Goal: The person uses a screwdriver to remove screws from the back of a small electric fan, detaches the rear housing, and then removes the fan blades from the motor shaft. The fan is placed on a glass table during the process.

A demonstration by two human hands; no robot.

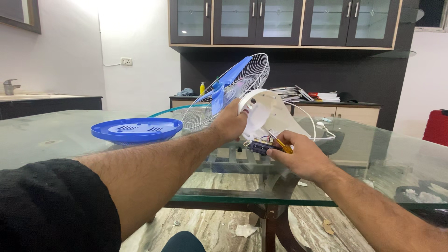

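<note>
White fan body [266,114] tilted over the glass table [70,135], clamped at the motor neck by the left hand [229,125]; wire guard [233,88] and blue blades [224,86] pointing up and away. Yellow-handled screwdriver [281,143] pinched in the closed right hand [302,156], tip at the exposed wiring of the open base. Blue round cover [136,129] flat on the glass, left of the fan, well apart from both hands.

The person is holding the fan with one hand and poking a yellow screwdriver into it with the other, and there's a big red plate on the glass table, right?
Nearly right. In the head view the plate on the glass table is blue, not red. The left hand holds the fan, and the right hand pokes a yellow screwdriver into it.
</note>
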